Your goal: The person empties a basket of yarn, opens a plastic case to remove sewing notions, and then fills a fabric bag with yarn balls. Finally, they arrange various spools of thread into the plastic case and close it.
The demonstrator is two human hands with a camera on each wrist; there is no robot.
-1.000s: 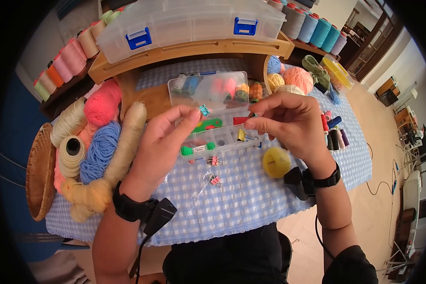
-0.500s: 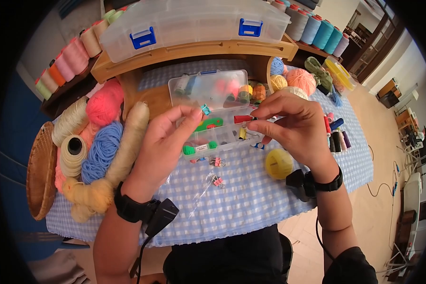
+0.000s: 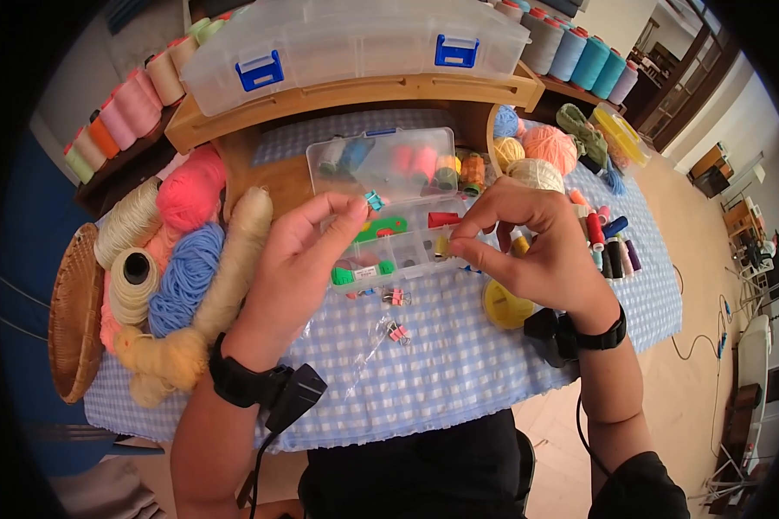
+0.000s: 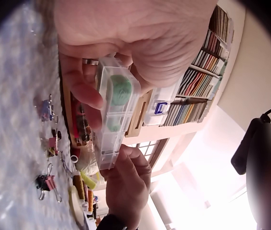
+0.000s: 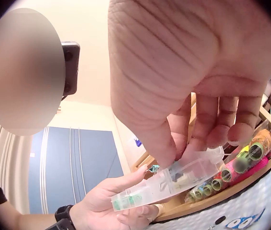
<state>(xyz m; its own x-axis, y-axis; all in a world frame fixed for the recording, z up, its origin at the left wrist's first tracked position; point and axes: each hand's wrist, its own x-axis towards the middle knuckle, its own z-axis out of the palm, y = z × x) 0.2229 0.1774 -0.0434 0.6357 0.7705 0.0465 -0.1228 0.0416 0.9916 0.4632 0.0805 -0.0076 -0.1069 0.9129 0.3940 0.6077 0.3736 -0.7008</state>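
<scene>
My left hand (image 3: 281, 277) grips the left side of a clear compartment box (image 3: 411, 271), its fingers under the box in the left wrist view. A teal binder clip (image 3: 373, 201) is at that hand's thumb and index fingertips. Inside the box are green pieces (image 3: 381, 229), a red piece (image 3: 444, 220) and a yellow binder clip (image 3: 441, 246). The box's clear lid (image 3: 346, 183) stands raised behind. My right hand (image 3: 545, 246) has thumb and index fingertips together at the right-hand compartments, by the yellow clip; I cannot tell whether they pinch something.
Pink binder clips (image 3: 397, 333) lie on the checked cloth (image 3: 441, 372) before the box. A round yellow container (image 3: 504, 307) sits under the right hand, thread spools (image 3: 614, 251) to its right. Yarn (image 3: 186, 268) fills the left; a wooden shelf (image 3: 346, 91) stands behind.
My right hand has lowered slightly from above the box's right end to its compartments, fingertips closer to the yellow clip. The left hand and teal clip have barely moved.
</scene>
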